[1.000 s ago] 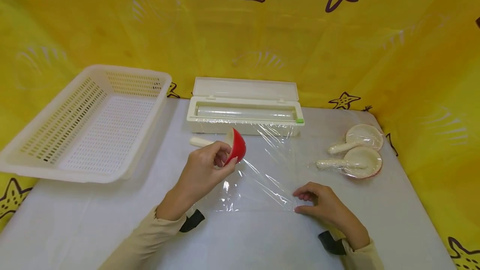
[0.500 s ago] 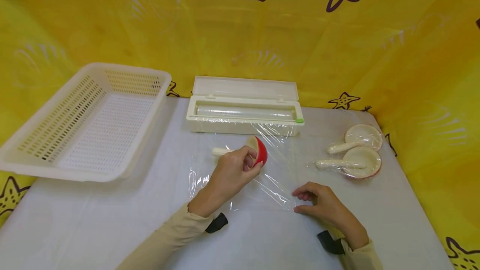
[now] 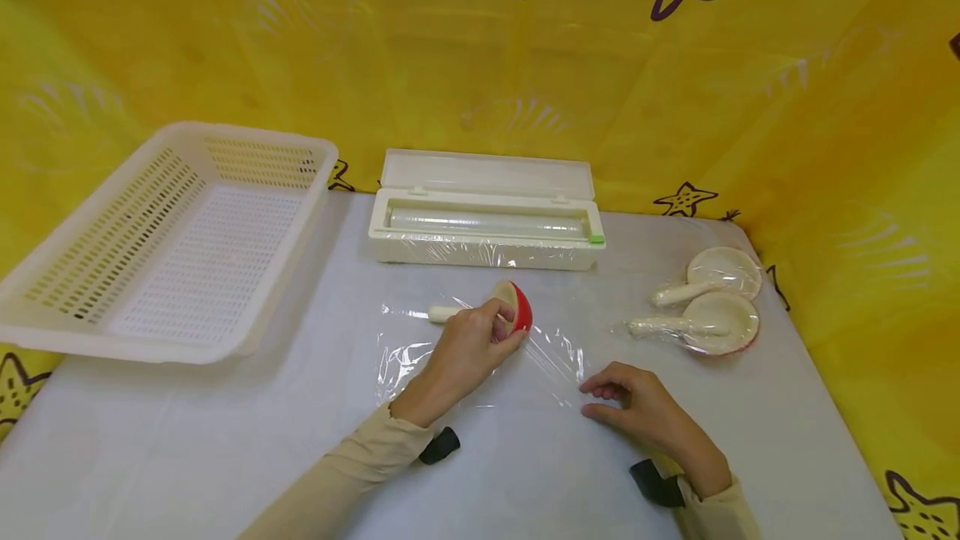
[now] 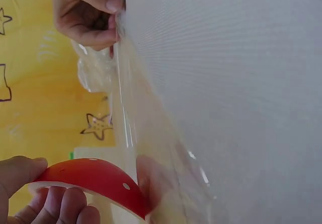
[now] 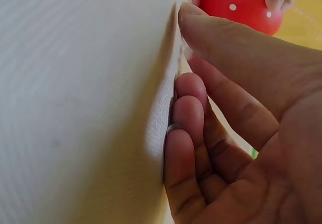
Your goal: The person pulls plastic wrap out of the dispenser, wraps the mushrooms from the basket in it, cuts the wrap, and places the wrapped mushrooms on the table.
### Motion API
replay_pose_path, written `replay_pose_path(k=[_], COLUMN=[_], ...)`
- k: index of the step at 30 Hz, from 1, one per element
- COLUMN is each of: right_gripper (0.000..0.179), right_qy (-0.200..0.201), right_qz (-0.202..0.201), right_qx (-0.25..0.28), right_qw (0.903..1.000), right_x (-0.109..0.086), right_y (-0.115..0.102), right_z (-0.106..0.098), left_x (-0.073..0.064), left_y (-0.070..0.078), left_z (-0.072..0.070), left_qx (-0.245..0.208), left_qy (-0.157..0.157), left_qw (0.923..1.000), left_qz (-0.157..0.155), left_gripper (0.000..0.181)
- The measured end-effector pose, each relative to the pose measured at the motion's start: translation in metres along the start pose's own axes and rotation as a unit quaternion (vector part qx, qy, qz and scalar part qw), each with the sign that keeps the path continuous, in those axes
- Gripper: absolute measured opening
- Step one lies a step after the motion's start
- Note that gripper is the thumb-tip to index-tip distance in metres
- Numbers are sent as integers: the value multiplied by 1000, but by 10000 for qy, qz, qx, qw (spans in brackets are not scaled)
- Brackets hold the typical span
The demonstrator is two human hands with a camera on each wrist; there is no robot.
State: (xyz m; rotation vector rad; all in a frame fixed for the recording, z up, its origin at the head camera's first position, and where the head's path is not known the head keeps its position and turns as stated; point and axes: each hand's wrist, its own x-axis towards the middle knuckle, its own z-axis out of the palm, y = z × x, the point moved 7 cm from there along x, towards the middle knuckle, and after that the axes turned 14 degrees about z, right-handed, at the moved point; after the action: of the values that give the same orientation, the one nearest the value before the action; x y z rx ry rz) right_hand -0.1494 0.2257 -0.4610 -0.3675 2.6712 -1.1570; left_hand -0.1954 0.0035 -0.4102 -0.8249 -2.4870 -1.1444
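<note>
My left hand [image 3: 462, 354] pinches the rim of a ladle [image 3: 522, 307], thumb outside and fingers inside the bowl. The ladle is red with white dots outside and cream inside; its short cream handle [image 3: 442, 315] points left. It is tilted low above a clear sheet of cling film [image 3: 401, 365] spread on the table. My right hand [image 3: 645, 402] rests at the film's near right corner, its thumb and index fingertip apart there. In the right wrist view, the other fingers [image 5: 188, 113] lie bent against the white surface.
A cling film dispenser [image 3: 483, 252] stands at the back, lid raised, roll inside. Two similar ladles [image 3: 723, 322] wrapped in film lie at the right. A white perforated basket [image 3: 247, 340] occupies the left. Yellow patterned cloth [image 3: 480, 48] hangs behind and on the right.
My left hand has carried the ladle right and lower over the film. The film's bright streaks toward the dispenser have faded, and its reflections have shifted. The right hand has barely moved.
</note>
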Motion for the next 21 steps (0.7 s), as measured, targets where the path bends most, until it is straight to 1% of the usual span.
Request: replay_pose_path(k=[3, 6, 11, 17, 21], right_gripper=[23, 22, 21, 20, 19], right_qy=[69, 80, 9, -107, -119], right_qz=[-130, -131, 14, 210, 240], right_qx=[18, 6, -82, -220, -217], right_qw=[9999, 9999, 10000, 9995, 9994], right_x=[-1, -1, 0, 0, 0], right_y=[-2, -3, 2, 5, 4], right_z=[0, 1, 4, 6, 5], left_x=[0, 1, 0, -2, -3], left_y=[-2, -4, -7, -8, -8], left_z=[1, 2, 5, 8, 10], left_qx=[-30, -115, -185, -242, -298], left_qy=[-42, -175, -407, -592, -666], left_qw=[10000, 9996, 9982, 9970, 9963], left_qz=[-62, -208, -392, -430, -448], left_gripper=[17, 21, 26, 28, 28])
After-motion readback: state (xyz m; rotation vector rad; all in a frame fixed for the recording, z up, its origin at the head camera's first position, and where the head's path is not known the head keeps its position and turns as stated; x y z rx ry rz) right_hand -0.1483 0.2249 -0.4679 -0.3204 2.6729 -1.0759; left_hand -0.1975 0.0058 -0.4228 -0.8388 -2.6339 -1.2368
